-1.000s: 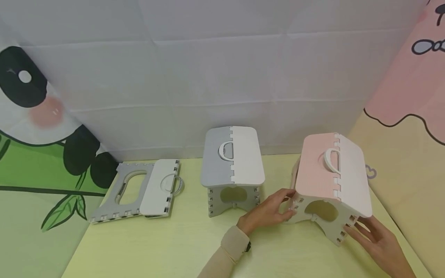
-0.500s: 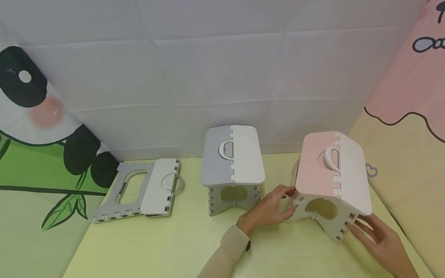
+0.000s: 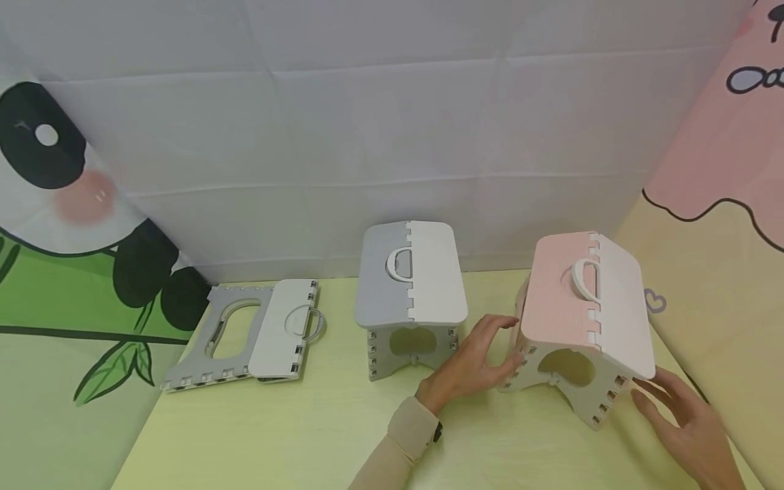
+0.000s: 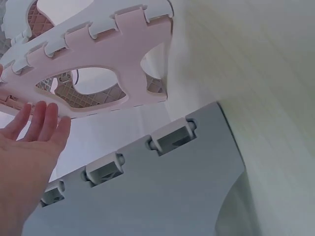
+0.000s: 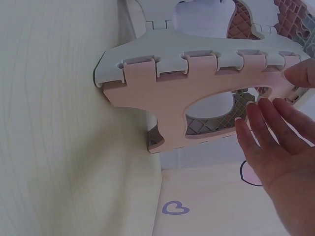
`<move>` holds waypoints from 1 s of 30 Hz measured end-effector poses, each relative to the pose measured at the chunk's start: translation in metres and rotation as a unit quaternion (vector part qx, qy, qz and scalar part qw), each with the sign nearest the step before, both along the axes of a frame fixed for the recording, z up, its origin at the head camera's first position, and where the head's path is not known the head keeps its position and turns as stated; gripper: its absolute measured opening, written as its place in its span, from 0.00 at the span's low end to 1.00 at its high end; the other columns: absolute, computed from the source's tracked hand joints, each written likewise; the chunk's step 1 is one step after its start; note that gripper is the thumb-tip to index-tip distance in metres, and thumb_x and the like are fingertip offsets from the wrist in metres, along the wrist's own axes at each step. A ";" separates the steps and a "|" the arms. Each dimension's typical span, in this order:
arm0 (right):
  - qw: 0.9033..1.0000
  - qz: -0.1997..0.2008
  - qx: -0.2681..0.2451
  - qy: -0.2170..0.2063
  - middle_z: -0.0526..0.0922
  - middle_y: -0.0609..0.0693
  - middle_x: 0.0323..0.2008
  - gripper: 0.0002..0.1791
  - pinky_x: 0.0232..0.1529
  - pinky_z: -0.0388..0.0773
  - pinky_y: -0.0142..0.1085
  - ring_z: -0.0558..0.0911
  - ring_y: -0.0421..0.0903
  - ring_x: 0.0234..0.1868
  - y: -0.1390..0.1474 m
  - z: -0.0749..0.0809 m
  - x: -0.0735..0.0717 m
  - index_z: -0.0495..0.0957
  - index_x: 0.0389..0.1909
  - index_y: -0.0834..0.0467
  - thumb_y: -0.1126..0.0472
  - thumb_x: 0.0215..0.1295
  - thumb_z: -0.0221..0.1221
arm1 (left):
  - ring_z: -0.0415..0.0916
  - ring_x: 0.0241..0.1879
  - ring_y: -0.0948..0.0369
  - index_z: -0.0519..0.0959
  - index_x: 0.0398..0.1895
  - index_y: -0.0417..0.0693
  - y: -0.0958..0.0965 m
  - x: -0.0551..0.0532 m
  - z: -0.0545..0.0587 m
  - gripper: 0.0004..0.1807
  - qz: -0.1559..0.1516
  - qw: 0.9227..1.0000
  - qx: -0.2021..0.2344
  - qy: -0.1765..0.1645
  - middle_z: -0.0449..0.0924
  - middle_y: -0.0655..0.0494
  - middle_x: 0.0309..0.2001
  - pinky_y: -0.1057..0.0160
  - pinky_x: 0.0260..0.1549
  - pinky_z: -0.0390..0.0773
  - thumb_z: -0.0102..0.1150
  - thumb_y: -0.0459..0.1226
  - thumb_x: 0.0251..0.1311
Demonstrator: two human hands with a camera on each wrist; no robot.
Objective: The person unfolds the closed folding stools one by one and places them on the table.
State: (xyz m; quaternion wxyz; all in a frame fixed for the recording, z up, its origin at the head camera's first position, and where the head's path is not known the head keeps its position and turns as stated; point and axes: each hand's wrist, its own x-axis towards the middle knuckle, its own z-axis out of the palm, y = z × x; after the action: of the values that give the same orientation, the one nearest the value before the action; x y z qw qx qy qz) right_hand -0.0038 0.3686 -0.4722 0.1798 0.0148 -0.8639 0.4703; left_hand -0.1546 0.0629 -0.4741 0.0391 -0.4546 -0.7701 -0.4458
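Observation:
A pink and white folding stool [image 3: 557, 292] stands unfolded on the table at the right, turned at an angle, its white handle lying on top. My left hand [image 3: 468, 364] is at its left side, fingers spread and loosely straight; in the left wrist view, the fingers [image 4: 47, 120] lie close to the pink leg panel. Beside the stool's right leg is my right hand [image 3: 689, 425], fingers extended; the right wrist view has its fingertips near the oval opening of the pink leg panel [image 5: 170, 110]. Neither hand grips the stool.
A grey and white folding stool [image 3: 407, 272] stands unfolded in the middle, just left of my left hand. Farther left, another grey and white stool [image 3: 245, 333] lies folded flat on the table [image 3: 294, 435]. Behind hangs a white cloth backdrop [image 3: 367, 136].
Both hands loosen: the left fingers lift and spread at the pink stool's side, and the right hand moves slightly away from its right leg. The stools stay put.

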 end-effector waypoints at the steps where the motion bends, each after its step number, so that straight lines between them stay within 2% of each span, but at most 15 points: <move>1: 1.000 -0.004 0.001 0.002 0.80 0.33 0.57 0.26 0.55 0.75 0.19 0.77 0.26 0.59 0.001 0.001 0.000 0.72 0.65 0.69 0.79 0.66 0.61 | 0.64 0.70 0.62 0.64 0.72 0.42 0.000 0.000 0.001 0.30 0.003 1.000 0.000 0.002 0.67 0.49 0.68 0.66 0.69 0.66 0.60 0.41 0.72; 6: 1.000 -0.012 -0.005 0.011 0.80 0.35 0.58 0.28 0.57 0.75 0.21 0.78 0.28 0.60 0.001 0.006 -0.001 0.72 0.65 0.70 0.81 0.64 0.61 | 0.63 0.71 0.61 0.62 0.74 0.43 0.001 -0.001 0.003 0.34 0.017 1.000 0.003 0.009 0.66 0.50 0.69 0.65 0.69 0.66 0.63 0.42 0.70; 14: 0.999 -0.027 0.005 0.024 0.80 0.35 0.59 0.28 0.57 0.74 0.20 0.78 0.28 0.59 0.002 0.013 -0.002 0.74 0.64 0.70 0.82 0.63 0.62 | 0.59 0.73 0.61 0.58 0.77 0.46 0.002 0.000 0.009 0.40 0.026 0.999 0.002 -0.022 0.61 0.51 0.72 0.60 0.71 0.65 0.64 0.47 0.69; 16: 0.999 -0.028 0.006 0.031 0.80 0.36 0.60 0.28 0.57 0.73 0.19 0.78 0.28 0.59 0.003 0.014 -0.002 0.73 0.64 0.70 0.82 0.62 0.62 | 0.58 0.74 0.61 0.58 0.78 0.46 0.002 0.001 0.011 0.40 0.027 0.999 0.002 -0.020 0.60 0.51 0.73 0.59 0.71 0.65 0.64 0.47 0.69; 24: 0.997 -0.008 -0.007 0.073 0.80 0.48 0.63 0.30 0.61 0.73 0.23 0.78 0.35 0.62 0.008 0.020 -0.006 0.71 0.65 0.74 0.87 0.60 0.58 | 0.53 0.76 0.62 0.55 0.79 0.50 0.005 0.002 0.020 0.42 0.026 0.999 0.010 -0.037 0.55 0.53 0.76 0.55 0.72 0.64 0.63 0.50 0.69; 30: 0.998 -0.009 0.002 0.066 0.77 0.54 0.66 0.28 0.63 0.71 0.23 0.76 0.36 0.65 0.007 0.027 -0.005 0.70 0.67 0.73 0.85 0.65 0.56 | 0.52 0.76 0.61 0.56 0.79 0.48 0.007 0.003 0.027 0.42 0.019 0.999 0.012 -0.023 0.55 0.51 0.76 0.57 0.72 0.63 0.64 0.48 0.69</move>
State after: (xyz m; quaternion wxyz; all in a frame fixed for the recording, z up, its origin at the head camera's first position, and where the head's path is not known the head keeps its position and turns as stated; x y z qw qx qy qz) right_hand -0.0091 0.3759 -0.4457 0.2407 0.0387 -0.8511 0.4650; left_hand -0.1518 0.0698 -0.4469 0.0350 -0.4291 -0.7736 -0.4650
